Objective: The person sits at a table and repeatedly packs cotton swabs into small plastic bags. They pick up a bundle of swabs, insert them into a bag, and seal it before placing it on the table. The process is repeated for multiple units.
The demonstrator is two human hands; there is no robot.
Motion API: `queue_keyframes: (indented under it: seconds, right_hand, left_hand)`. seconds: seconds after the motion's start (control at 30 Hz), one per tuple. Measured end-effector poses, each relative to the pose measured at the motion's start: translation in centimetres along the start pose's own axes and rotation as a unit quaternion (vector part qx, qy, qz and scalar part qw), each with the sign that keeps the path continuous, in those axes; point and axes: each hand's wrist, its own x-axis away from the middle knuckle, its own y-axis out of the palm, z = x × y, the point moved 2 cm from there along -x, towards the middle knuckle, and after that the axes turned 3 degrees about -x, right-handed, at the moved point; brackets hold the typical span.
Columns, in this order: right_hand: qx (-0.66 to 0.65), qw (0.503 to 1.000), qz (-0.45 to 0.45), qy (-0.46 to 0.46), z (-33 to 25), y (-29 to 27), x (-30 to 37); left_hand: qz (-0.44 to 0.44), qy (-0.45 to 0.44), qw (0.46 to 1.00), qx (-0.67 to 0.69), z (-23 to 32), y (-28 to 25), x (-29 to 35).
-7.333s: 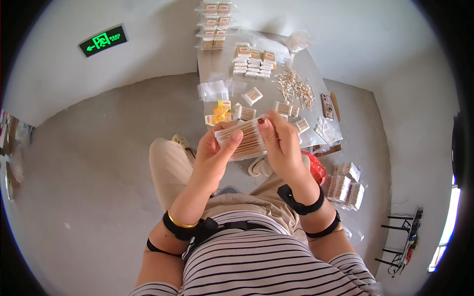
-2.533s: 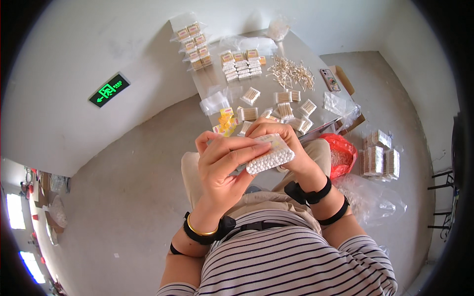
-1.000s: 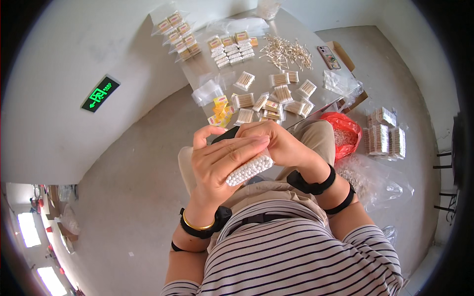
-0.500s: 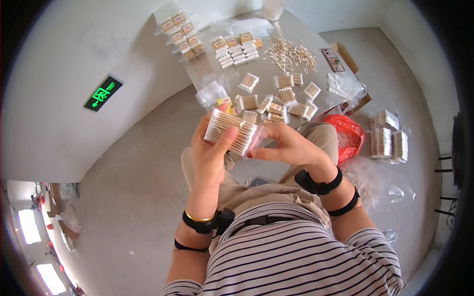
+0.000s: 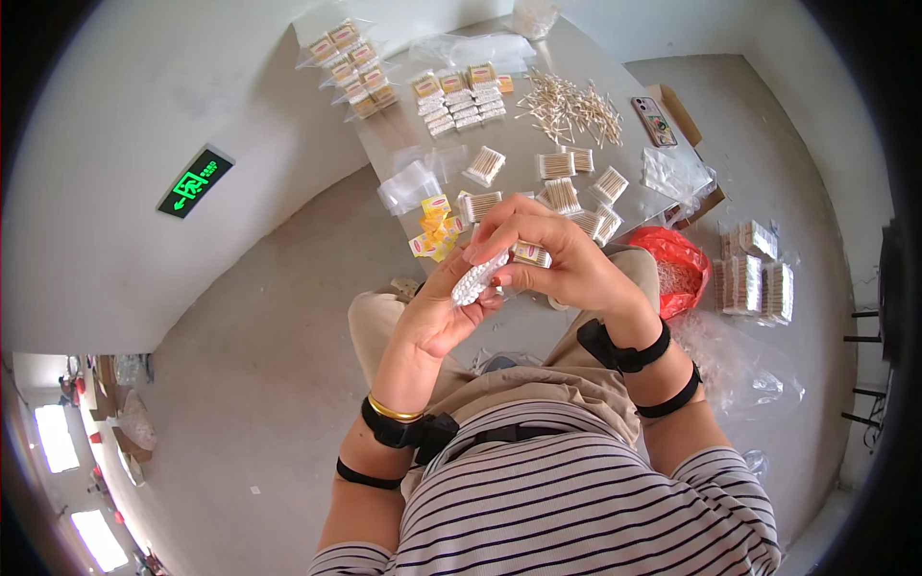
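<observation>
Above my lap, both hands are closed on a pack of cotton swabs [image 5: 475, 280], turned so that its white cotton tips face up. My left hand [image 5: 432, 312] supports it from the left and below. The thumb and fingers of my right hand [image 5: 562, 257] pinch its right end, and part of the pack is hidden behind them. Just beyond my left hand lie yellow cards [image 5: 437, 228] near the table's edge. Small packs of cotton swabs [image 5: 485, 166] are scattered on the table past my hands, some hidden by the right hand.
The metal table [image 5: 403, 134] also bears stacked swab packs [image 5: 461, 101], a loose swab heap [image 5: 573, 108], clear bags [image 5: 411, 187] and a phone [image 5: 655, 122]. On the floor to the right are a red bag [image 5: 684, 257] and bundled swabs [image 5: 744, 283].
The pack has been turned from its flat side to its tips. My right hand has come over its end, and my left hand has shifted right and lower, uncovering the yellow cards.
</observation>
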Motion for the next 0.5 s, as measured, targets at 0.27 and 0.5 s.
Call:
queue_keyframes:
  seconds: [0.27, 0.5]
  right_hand:
    - [-0.026, 0.990, 0.136, 0.038, 2.2, -1.6, -0.2]
    - [-0.117, 0.977, 0.160, 0.083, 1.8, -0.9, -0.6]
  left_hand:
    - [0.078, 0.325, 0.899, -0.281, 1.4, 2.1, 0.4]
    - [0.149, 0.409, 0.772, -0.464, 2.9, 4.6, 0.8]
